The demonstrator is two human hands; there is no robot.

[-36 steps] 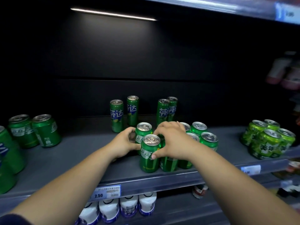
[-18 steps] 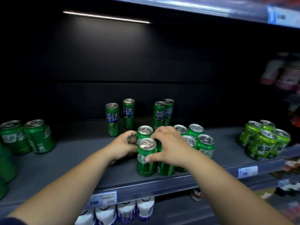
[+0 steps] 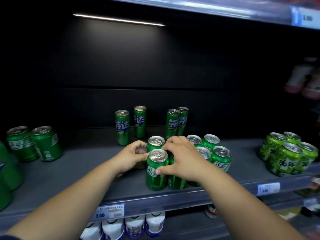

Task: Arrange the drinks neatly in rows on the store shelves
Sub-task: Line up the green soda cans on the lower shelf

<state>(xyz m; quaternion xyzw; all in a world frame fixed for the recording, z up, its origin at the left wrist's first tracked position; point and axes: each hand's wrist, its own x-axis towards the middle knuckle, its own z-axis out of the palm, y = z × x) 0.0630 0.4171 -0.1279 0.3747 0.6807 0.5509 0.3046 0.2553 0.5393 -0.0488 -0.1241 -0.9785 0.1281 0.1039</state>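
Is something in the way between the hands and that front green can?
No, nothing visible. The right hand has its thumb on the front green can, and the left hand sits right beside that can, on its left.

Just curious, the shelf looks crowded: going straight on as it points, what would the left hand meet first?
Probably the green can behind the front can, just beyond the left hand; whether they already touch is unclear.

Both forearms are stretched forward and angled inward. The left hand [image 3: 131, 157] is held curled, its grip not to be made out. The front can [image 3: 155, 179] is pinched by the right hand [image 3: 181, 158], thumb in front, fingers arched behind.
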